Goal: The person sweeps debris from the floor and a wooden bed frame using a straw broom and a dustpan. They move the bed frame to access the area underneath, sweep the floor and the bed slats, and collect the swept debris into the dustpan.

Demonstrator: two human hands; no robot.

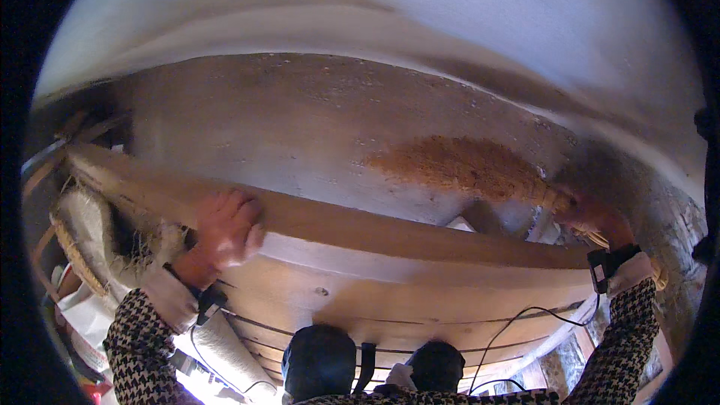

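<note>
A reddish-brown hand broom (465, 169) lies with its fanned bristles against a pale, dusty surface (300, 116). My right hand (600, 221) is closed around its bound handle end at the right; part of the fingers is in shadow. Along the front of that surface runs a long wooden board (390, 244). Over its edge, on the left, my left hand (227, 229) is curled, gripping the wood. A small whitish piece (460, 223) shows just behind the board, between it and the broom.
Behind the dusty surface rises a pale wall (525, 7). Sacks (86, 217) and thin sticks crowd the left side. Slatted planks (322, 292) lie below the board. Black cables (517, 316) hang near my wrists, and two dark rounded shapes (320, 364) show at the bottom.
</note>
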